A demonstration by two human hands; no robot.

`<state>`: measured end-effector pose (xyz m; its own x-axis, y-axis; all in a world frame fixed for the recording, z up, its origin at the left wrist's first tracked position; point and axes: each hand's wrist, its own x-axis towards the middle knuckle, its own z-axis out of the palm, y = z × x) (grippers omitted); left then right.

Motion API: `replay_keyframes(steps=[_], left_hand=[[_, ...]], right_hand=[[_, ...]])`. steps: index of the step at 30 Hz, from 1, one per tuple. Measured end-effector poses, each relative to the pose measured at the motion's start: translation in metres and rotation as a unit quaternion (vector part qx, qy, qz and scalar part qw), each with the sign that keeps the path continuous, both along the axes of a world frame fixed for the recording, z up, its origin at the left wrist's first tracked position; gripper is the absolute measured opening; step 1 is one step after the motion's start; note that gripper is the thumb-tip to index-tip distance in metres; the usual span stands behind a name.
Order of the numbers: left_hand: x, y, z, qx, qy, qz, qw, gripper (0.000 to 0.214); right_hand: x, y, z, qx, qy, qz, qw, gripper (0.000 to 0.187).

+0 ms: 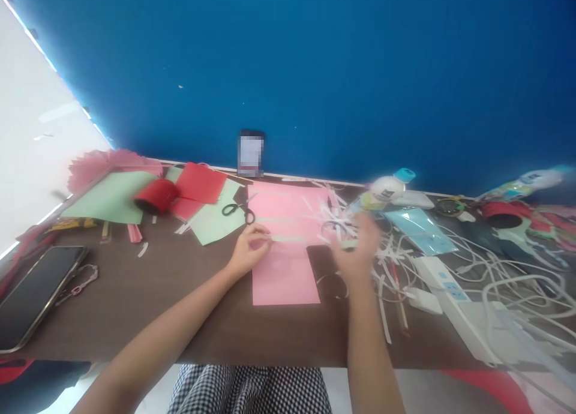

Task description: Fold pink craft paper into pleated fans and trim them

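My left hand (249,250) rests on the left edge of a pink paper sheet (285,276) in the middle of the brown table (180,306). Its fingers are pinched on one end of a thin pale green paper strip (288,239) that lies across the pink sheet. My right hand (357,246) is over the strip's right end, smeared by motion, so its fingers cannot be read. A pair of scissors with black handles (239,210) lies just beyond my left hand. White paper strips (328,213) are scattered beyond the right hand.
Green sheets (112,197), red paper (200,183) and a red roll (155,196) lie at the back left. A phone (33,294) lies at the left edge. A glue bottle (387,189), a white power strip (454,294) and tangled white cables (517,282) crowd the right.
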<state>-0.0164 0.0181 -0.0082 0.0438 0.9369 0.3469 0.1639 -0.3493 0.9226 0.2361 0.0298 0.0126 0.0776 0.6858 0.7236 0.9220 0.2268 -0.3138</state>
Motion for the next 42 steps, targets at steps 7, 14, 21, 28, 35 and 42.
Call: replay_keyframes(steps=[7, 14, 21, 28, 35, 42], left_hand=[[0.001, -0.006, 0.007, 0.043, 0.05, -0.02, 0.998, 0.01], [0.002, 0.0, 0.004, 0.073, 0.257, -0.009, 0.964, 0.019], [0.03, 0.019, 0.002, 0.001, 0.434, 0.029, 0.9, 0.019], [0.023, 0.036, 0.012, -0.021, 0.465, 0.016, 0.885, 0.018], [-0.043, 0.044, 0.046, -0.017, 0.521, 0.193, 0.831, 0.039], [0.032, 0.057, 0.038, 0.079, 0.415, -0.254, 0.87, 0.031]], right_hand=[[-0.075, -0.013, 0.007, -0.049, -0.078, 0.235, 0.968, 0.021], [-0.055, -0.008, 0.0, -0.012, -0.005, 0.21, 0.978, 0.008], [-0.047, -0.004, 0.001, 0.033, 0.108, 0.143, 0.983, 0.005], [-0.043, -0.006, 0.004, 0.049, 0.136, 0.116, 0.983, 0.006], [-0.035, -0.004, 0.006, 0.056, 0.213, 0.035, 0.975, 0.013], [-0.03, -0.005, 0.009, 0.031, 0.279, 0.028, 0.959, 0.016]])
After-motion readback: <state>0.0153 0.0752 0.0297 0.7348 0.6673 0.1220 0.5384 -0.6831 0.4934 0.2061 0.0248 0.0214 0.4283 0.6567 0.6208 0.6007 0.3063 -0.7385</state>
